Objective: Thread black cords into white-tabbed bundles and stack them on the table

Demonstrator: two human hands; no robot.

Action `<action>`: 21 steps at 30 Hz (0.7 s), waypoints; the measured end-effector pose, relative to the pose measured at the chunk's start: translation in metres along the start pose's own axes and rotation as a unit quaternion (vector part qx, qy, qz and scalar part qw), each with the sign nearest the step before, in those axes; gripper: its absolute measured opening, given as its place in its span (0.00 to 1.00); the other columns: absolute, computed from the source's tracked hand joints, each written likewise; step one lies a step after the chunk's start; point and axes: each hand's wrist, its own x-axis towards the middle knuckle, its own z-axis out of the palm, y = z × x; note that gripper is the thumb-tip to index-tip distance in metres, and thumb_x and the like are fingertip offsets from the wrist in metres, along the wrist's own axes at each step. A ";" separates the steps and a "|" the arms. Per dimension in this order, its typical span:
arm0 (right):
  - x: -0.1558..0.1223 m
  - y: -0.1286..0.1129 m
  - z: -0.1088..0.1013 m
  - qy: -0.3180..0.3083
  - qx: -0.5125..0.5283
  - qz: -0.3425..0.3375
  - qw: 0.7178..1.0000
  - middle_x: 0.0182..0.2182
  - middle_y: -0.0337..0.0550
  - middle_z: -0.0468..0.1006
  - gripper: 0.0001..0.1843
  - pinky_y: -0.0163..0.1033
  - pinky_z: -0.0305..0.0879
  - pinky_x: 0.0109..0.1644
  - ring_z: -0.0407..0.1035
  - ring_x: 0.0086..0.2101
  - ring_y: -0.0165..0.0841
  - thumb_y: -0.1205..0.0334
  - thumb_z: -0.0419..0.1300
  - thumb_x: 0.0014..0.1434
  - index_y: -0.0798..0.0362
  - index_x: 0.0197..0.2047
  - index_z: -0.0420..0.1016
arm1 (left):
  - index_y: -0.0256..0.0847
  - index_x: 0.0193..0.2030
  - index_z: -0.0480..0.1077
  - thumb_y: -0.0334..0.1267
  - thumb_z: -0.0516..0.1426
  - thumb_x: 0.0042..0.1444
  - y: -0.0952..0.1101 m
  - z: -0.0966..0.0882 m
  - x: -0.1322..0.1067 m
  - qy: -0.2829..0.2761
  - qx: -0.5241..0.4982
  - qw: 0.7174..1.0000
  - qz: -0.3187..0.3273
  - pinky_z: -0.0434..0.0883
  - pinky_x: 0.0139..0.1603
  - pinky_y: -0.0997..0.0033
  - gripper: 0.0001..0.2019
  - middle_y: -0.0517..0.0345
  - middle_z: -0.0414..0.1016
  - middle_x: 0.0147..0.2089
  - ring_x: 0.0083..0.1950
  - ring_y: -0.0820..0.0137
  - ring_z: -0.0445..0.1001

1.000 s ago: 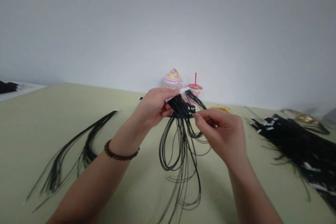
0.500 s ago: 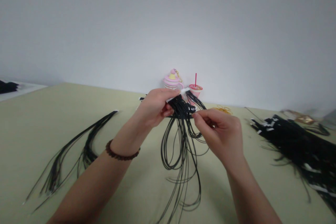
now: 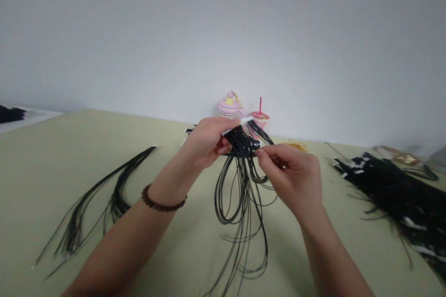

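My left hand is closed round the top of a bundle of thin black cord loops, which hangs from it down onto the pale green table. A white tag sticks out of the bundle just past my left fingers. My right hand is beside it, thumb and forefinger pinched on cords at the bundle's right side. A dark bead bracelet is on my left wrist.
A laid-out bunch of black cords stretches across the table at the left. A large heap of black cords with white tags lies at the right. A pink cupcake-shaped trinket, a small pink cup with a red straw and yellow rubber bands sit by the wall.
Almost nothing has changed. Both hands keep their grip on the bundle; the hanging loops have swayed slightly.
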 end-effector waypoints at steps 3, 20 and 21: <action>0.000 0.001 0.000 0.003 -0.002 0.006 1.000 0.16 0.33 0.67 0.07 0.28 0.53 0.22 0.59 0.19 0.20 0.69 0.59 0.53 0.57 0.25 0.75 | 0.34 0.22 0.64 0.31 0.55 0.52 0.000 -0.001 0.000 -0.001 0.003 1.000 -0.001 0.48 0.11 0.83 0.10 0.66 0.56 0.16 0.14 0.84 0.51; 0.001 0.000 -0.001 0.000 -0.009 0.004 1.000 0.16 0.33 0.67 0.07 0.29 0.54 0.22 0.59 0.18 0.21 0.69 0.59 0.53 0.56 0.24 0.74 | 0.35 0.21 0.64 0.32 0.56 0.52 0.000 -0.002 0.000 0.012 0.002 1.000 -0.013 0.49 0.11 0.83 0.10 0.67 0.55 0.14 0.12 0.83 0.50; 0.002 0.000 -0.001 0.000 -0.009 0.002 1.000 0.16 0.33 0.67 0.07 0.29 0.54 0.23 0.59 0.18 0.21 0.69 0.59 0.53 0.56 0.24 0.74 | 0.35 0.21 0.64 0.32 0.55 0.53 0.000 -0.001 -0.001 0.016 0.004 1.000 -0.013 0.49 0.11 0.83 0.10 0.68 0.55 0.14 0.12 0.84 0.50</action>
